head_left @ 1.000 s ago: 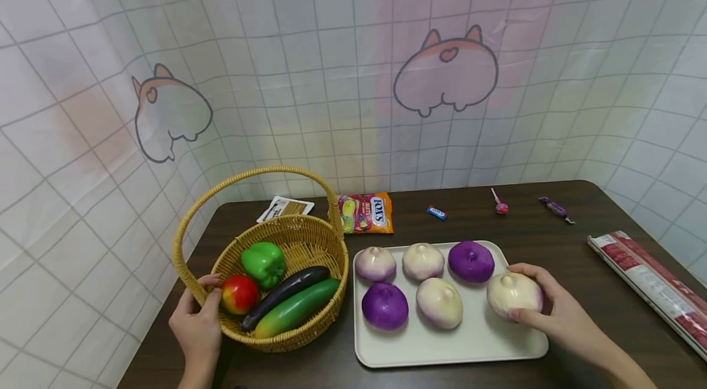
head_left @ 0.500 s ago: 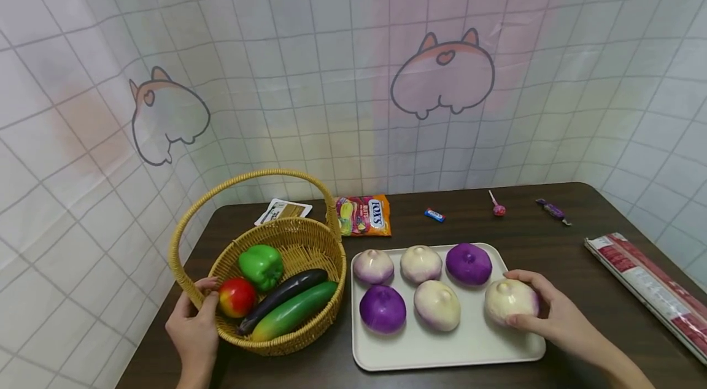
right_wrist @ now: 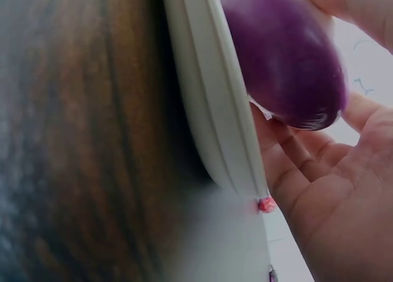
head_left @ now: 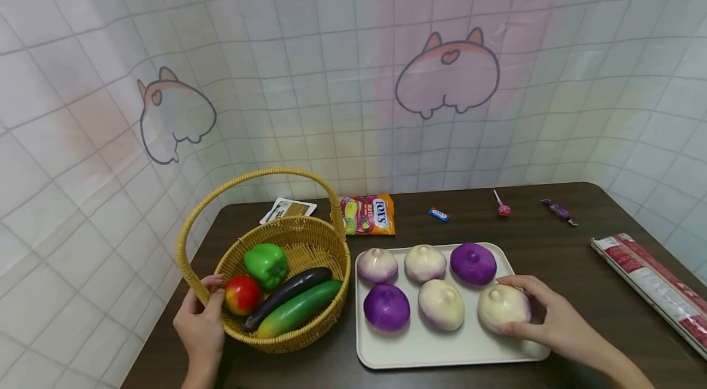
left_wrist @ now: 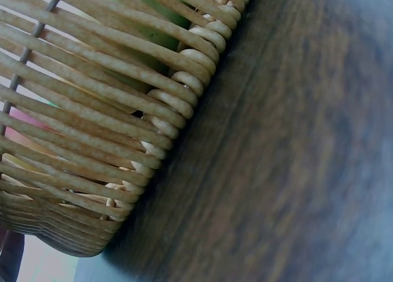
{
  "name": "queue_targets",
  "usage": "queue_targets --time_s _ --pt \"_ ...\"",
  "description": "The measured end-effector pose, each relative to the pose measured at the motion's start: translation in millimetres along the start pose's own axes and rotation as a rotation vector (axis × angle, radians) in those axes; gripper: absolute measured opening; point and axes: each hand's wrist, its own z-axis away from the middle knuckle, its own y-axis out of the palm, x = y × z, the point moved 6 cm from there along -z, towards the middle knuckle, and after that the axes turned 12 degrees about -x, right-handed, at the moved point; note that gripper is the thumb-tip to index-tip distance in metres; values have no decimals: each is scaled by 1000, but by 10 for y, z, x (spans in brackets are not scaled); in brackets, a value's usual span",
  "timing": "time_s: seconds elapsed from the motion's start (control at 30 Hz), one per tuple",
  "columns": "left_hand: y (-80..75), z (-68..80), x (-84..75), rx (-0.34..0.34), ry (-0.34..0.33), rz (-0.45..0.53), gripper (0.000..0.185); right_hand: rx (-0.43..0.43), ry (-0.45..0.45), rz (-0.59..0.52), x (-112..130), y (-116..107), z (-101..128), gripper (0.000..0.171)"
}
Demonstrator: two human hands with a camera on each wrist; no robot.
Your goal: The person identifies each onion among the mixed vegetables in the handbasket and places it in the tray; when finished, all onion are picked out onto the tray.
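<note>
My left hand (head_left: 200, 321) grips the rim of a yellow wicker basket (head_left: 276, 345) near the foot of its handle. Inside lie a green bell pepper (head_left: 266, 265), a red-yellow round fruit (head_left: 242, 295), a dark eggplant (head_left: 287, 298) and a green cucumber-like vegetable (head_left: 301, 309). With thumb and fingers on either side, my right hand (head_left: 552, 321) holds a white-and-purple onion (head_left: 504, 308) at the right end of a cream tray (head_left: 425, 349). Its purple underside (right_wrist: 285, 61) shows in the right wrist view. Several similar onions sit on the tray, some white side up, others purple side up.
Behind the basket lie a white packet (head_left: 288, 209) and an orange candy bag (head_left: 367, 215). A small blue candy (head_left: 439, 214), a lollipop (head_left: 502, 205) and a purple-wrapped candy (head_left: 559, 211) lie along the back. A long red-white package (head_left: 654, 281) lies at the right edge.
My right hand has brought the onion slightly left, closer to the others on the tray. The left hand keeps its hold on the basket. The head view has shifted slightly.
</note>
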Motion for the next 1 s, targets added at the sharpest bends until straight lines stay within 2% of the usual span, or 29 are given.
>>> queue_targets --time_s 0.17,0.33,0.6,0.83,1.0 --pt "19 0 -9 -4 -5 -2 19 22 28 49 -17 -8 -5 65" --pt "13 16 -16 -12 -10 0 20 56 41 53 -26 -7 15 66" --pt "9 12 -13 -15 -3 8 21 84 -4 5 -15 30 31 68" --pt "10 13 -22 -20 4 14 21 58 -59 -16 30 42 30 69" --pt "13 20 -25 -17 3 7 20 52 -51 -10 27 35 28 69"
